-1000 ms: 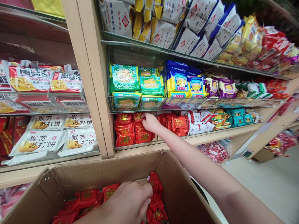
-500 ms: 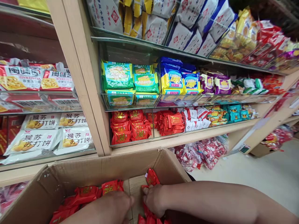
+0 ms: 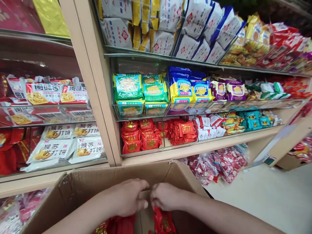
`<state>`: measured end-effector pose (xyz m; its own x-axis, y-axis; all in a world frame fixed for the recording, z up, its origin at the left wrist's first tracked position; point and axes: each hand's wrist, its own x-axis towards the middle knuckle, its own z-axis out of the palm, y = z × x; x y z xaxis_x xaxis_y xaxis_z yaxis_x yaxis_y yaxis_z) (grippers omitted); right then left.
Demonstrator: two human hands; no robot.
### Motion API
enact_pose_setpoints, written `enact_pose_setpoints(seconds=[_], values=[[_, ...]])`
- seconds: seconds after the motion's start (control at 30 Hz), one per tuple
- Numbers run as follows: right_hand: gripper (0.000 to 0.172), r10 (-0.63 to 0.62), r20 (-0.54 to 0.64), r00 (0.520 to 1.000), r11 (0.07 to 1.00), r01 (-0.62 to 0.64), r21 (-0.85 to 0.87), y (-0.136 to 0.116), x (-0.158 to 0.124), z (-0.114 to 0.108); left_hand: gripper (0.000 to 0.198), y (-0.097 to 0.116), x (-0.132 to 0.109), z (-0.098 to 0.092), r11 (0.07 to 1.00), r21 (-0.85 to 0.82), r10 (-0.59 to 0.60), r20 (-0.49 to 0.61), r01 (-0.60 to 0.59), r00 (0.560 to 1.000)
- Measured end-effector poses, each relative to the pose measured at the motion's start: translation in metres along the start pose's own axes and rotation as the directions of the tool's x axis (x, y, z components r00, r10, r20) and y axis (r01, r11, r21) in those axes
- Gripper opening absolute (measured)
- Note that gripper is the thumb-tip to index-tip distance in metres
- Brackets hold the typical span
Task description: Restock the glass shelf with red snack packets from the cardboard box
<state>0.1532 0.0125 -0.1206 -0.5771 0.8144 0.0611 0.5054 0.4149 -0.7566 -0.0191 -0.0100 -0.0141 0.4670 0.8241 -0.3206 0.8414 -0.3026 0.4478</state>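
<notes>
Over the open cardboard box (image 3: 114,172), my left hand (image 3: 130,198) has its thumb and forefinger apart, with nothing visible between them. Close by on the right, my right hand (image 3: 165,196) has its fingers curled around a small red packet (image 3: 155,204) with shiny wrapping. Below that hand lies another red packet (image 3: 165,223) with gold print. More red packets (image 3: 122,224) are under my left forearm, partly hidden by it. A strip of the box's brown inside shows between the two groups.
Behind the box, a low glass bin holds similar red packets (image 3: 131,146). Above stand green biscuit packs (image 3: 128,87) and blue-yellow packs (image 3: 181,86). White cracker packs (image 3: 52,149) fill the shelf at left. Plastic bags of red packets (image 3: 226,162) lie on the floor at right.
Both hands have moved up towards the box's far wall, and my left hand has opened its fingers. The view has shifted, so the shelves appear lower and further right.
</notes>
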Motion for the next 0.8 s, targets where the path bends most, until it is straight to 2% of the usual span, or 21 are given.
enact_pose_setpoints(seconds=[0.03, 0.07, 0.1, 0.17, 0.2, 0.23, 0.27, 0.3, 0.37, 0.43, 0.5, 0.57, 0.63, 0.73, 0.8], values=[[0.004, 0.011, -0.036, 0.999, 0.994, -0.007, 0.108, -0.008, 0.000, -0.010, 0.052, -0.003, 0.002, -0.003, 0.995, -0.094, -0.021, -0.013, 0.019, 1.000], [0.007, 0.055, -0.070, 0.996, 0.963, -0.035, 0.267, -0.016, 0.001, -0.019, 0.057, -0.005, 0.004, -0.005, 0.976, -0.216, -0.039, -0.008, 0.037, 0.999], [0.015, 0.121, -0.083, 0.989, 0.886, -0.070, 0.458, -0.024, 0.000, -0.027, 0.059, -0.005, 0.005, -0.006, 0.935, -0.352, -0.049, 0.013, 0.050, 0.999], [0.026, 0.252, -0.087, 0.964, 0.627, -0.094, 0.773, -0.037, -0.001, -0.038, 0.052, -0.004, 0.007, -0.003, 0.793, -0.603, -0.060, 0.058, 0.082, 0.997], [0.029, 0.285, -0.075, 0.956, 0.519, -0.088, 0.850, -0.040, -0.001, -0.041, 0.047, -0.002, 0.007, -0.001, 0.719, -0.688, -0.070, 0.069, 0.098, 0.995], [0.031, 0.302, -0.067, 0.951, 0.460, -0.084, 0.884, -0.043, -0.002, -0.044, 0.042, 0.001, 0.008, 0.002, 0.665, -0.739, -0.087, 0.070, 0.110, 0.994], [0.032, 0.313, -0.060, 0.948, 0.448, -0.092, 0.889, -0.044, -0.002, -0.045, 0.040, 0.003, 0.008, 0.006, 0.638, -0.762, -0.099, 0.064, 0.112, 0.993], [0.032, 0.318, -0.057, 0.946, 0.480, -0.109, 0.871, -0.044, -0.002, -0.045, 0.040, 0.006, 0.009, 0.009, 0.631, -0.770, -0.099, 0.044, 0.097, 0.994], [0.033, 0.310, -0.109, 0.944, 0.614, -0.111, 0.782, -0.043, 0.000, -0.045, 0.039, 0.010, 0.010, 0.014, 0.657, -0.752, -0.060, 0.000, 0.040, 0.998], [0.036, 0.224, -0.199, 0.954, 0.761, -0.043, 0.647, -0.043, 0.003, -0.045, 0.036, 0.012, 0.012, 0.017, 0.688, -0.726, -0.028, -0.010, 0.012, 1.000], [0.035, 0.112, -0.237, 0.965, 0.839, 0.036, 0.543, -0.046, 0.006, -0.046, 0.033, 0.014, 0.014, 0.018, 0.703, -0.711, -0.024, 0.014, 0.027, 1.000], [0.030, 0.076, -0.247, 0.966, 0.847, 0.068, 0.527, -0.050, 0.009, -0.046, 0.031, 0.014, 0.015, 0.018, 0.684, -0.728, -0.030, 0.025, 0.039, 0.999], [0.029, 0.117, -0.308, 0.944, 0.822, 0.082, 0.563, -0.053, 0.010, -0.048, 0.031, 0.014, 0.015, 0.017, 0.639, -0.769, -0.041, -0.016, 0.014, 0.999], [0.032, 0.184, -0.442, 0.878, 0.814, 0.116, 0.569, -0.050, 0.011, -0.049, 0.031, 0.015, 0.015, 0.015, 0.552, -0.832, -0.073, -0.114, -0.055, 0.991], [0.035, 0.206, -0.510, 0.835, 0.838, 0.119, 0.533, -0.045, 0.011, -0.048, 0.030, 0.017, 0.016, 0.015, 0.454, -0.885, -0.136, -0.189, -0.109, 0.972]])
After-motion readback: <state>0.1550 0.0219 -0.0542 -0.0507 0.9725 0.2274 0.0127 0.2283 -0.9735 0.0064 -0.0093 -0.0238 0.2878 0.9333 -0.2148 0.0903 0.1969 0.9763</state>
